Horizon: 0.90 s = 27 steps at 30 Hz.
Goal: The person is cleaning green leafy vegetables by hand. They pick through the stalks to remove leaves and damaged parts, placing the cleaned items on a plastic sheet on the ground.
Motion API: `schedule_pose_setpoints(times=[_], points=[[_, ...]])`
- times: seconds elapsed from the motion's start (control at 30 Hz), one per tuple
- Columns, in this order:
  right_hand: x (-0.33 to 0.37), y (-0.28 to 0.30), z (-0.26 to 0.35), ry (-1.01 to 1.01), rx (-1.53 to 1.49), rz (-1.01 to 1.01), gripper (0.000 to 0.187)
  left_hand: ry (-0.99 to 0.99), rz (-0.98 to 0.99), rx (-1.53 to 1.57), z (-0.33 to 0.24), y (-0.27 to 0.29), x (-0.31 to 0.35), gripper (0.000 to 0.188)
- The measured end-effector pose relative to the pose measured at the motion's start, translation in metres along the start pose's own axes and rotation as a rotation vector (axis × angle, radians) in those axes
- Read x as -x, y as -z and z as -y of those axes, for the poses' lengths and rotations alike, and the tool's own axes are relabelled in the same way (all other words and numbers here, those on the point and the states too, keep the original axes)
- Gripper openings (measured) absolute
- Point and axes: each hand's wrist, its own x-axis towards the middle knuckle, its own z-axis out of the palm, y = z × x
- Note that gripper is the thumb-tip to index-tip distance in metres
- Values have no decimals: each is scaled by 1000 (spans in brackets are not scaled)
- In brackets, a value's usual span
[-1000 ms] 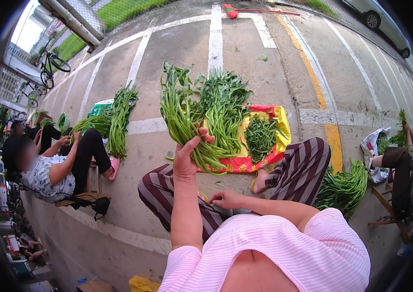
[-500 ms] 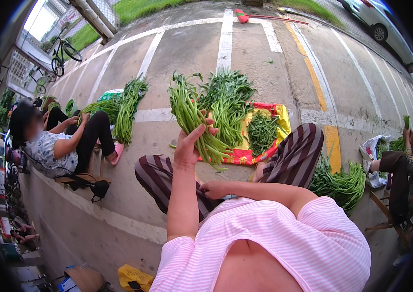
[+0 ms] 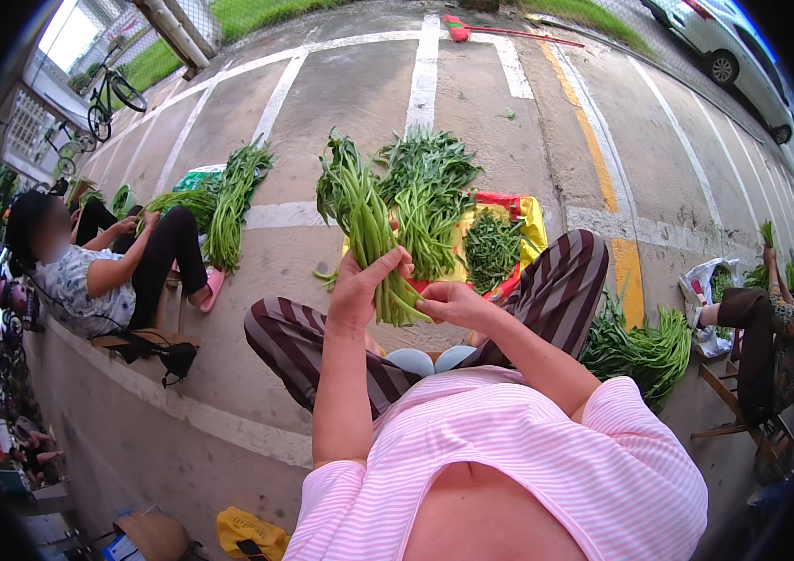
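My left hand (image 3: 364,283) is wrapped round a bunch of water spinach (image 3: 359,210), its leaves pointing away from me and the cut ends toward my lap. At those lower ends my right hand (image 3: 453,304) pinches a stem between thumb and fingers. Just beyond, a larger pile of water spinach (image 3: 429,187) lies on a red and yellow sheet (image 3: 532,229). Short picked pieces of greens (image 3: 493,248) are heaped on the sheet's right part.
Another heap of greens (image 3: 644,351) lies by my right knee. At left a seated person (image 3: 107,266) handles greens beside a green pile (image 3: 233,206). A second person (image 3: 757,327) sits at far right, near a white bag (image 3: 710,290). A yellow bag (image 3: 252,533) lies behind me at left.
My right hand has risen from my lap to the lower stem ends. The bunch in my left hand is now more upright and a little nearer to me.
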Motion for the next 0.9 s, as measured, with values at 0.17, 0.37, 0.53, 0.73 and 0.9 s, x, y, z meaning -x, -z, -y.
schedule_pose_setpoints(times=[0.17,0.37,0.53,0.73,0.9], points=[[15,42,57,380,-186,-466,22,11,-48,-131,0,-15,0,41],[33,36,110,531,-262,-386,25,24,-35,-294,4,-30,-4,34],[32,41,114,441,-272,-327,27,45,-7,-392,11,-39,-9,28],[39,55,93,422,-141,-420,20,74,45,-128,15,-41,-15,29],[43,54,74,483,17,-442,14,87,67,-45,18,-35,-19,28]])
